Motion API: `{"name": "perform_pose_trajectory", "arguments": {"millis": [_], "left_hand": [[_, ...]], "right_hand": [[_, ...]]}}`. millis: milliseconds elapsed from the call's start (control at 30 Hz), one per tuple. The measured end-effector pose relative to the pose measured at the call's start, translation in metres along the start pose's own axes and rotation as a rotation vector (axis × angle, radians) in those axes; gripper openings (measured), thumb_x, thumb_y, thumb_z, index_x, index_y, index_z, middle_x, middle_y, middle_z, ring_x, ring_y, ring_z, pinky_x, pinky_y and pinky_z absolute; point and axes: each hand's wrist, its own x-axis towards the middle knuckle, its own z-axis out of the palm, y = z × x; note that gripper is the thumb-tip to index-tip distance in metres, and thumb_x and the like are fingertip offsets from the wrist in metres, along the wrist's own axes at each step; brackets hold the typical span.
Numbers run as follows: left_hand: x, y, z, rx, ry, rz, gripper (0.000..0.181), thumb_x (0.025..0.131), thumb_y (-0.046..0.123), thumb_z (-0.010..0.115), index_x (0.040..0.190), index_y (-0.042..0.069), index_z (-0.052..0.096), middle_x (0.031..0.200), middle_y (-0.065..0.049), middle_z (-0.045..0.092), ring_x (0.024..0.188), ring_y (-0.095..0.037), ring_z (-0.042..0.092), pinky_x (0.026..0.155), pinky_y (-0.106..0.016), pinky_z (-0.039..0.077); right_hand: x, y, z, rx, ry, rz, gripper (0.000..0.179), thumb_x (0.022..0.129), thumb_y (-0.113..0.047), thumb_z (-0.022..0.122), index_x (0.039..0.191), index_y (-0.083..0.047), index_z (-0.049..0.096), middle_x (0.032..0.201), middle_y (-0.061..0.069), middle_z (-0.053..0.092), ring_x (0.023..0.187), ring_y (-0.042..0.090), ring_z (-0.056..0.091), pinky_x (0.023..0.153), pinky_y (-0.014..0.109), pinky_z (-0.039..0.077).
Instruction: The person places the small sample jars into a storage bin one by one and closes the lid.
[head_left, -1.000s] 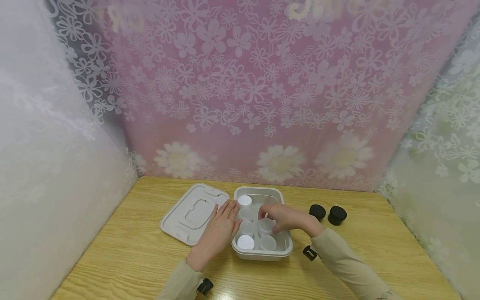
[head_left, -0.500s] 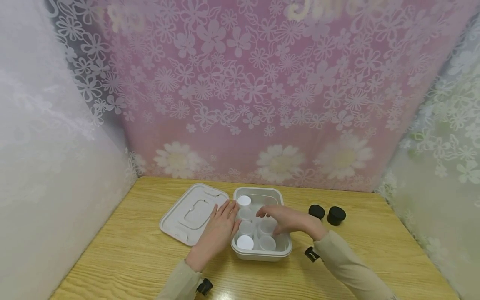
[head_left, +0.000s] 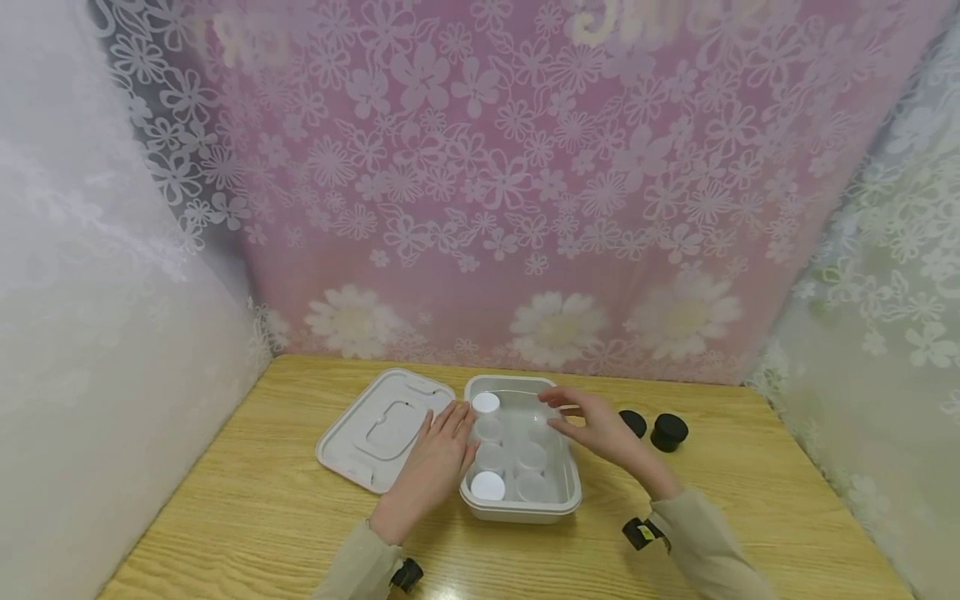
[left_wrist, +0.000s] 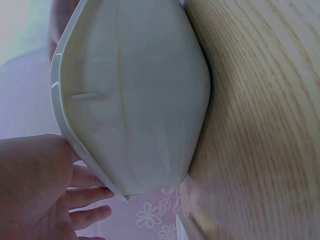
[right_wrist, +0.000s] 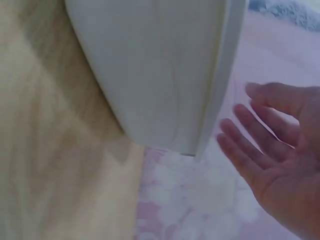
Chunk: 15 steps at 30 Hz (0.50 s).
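A pale plastic box point(head_left: 558, 507) stands on the table with several small round containers inside. Along its left side, two have white tops, such as the white-topped container point(head_left: 487, 486); others, like the translucent container point(head_left: 532, 457), look frosted. My left hand point(head_left: 436, 457) rests at the left rim, fingers extended; the left wrist view shows the fingers point(left_wrist: 85, 197) by the rim's edge. Over the right rim hovers my right hand point(head_left: 600, 423), fingers spread and holding nothing. In the right wrist view its fingers point(right_wrist: 245, 142) are apart from the box's wall.
To the left of the box lies its flat pale lid point(head_left: 352, 454), partly behind the left hand. Two black round pieces, one a black cylinder point(head_left: 669, 432), sit on the wooden table point(head_left: 750, 500) to the right. A pink flowered curtain point(head_left: 450, 317) hangs behind the table.
My right hand has let go of a translucent container in the box's right row and moved up and right to the rim. The left hand has stayed in place.
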Motion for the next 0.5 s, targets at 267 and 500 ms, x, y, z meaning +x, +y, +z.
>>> {"name": "perform_pose_trajectory", "arguments": {"millis": [267,500], "left_hand": [[-0.001,-0.001,0.002,-0.003,-0.012,-0.001,0.047,0.104,0.026,0.058,0.141,-0.003,0.057,0.145,-0.018,0.055,0.139,-0.038,0.046,0.111,-0.062,0.037],[-0.001,-0.001,0.002,-0.008,-0.012,-0.005,0.047,0.104,0.026,0.058,0.141,-0.003,0.056,0.145,-0.018,0.055,0.140,-0.037,0.046,0.112,-0.061,0.036]], "right_hand": [[-0.018,0.018,0.001,0.178,0.196,0.028,0.046,0.095,-0.010,0.071,0.138,-0.002,0.058,0.134,0.019,0.062,0.120,0.044,0.059,0.100,0.055,0.050],[-0.040,0.031,-0.011,0.213,0.308,0.051,0.047,0.097,-0.013,0.069,0.141,-0.002,0.056,0.138,0.020,0.059,0.122,0.034,0.060,0.095,0.023,0.054]]}}
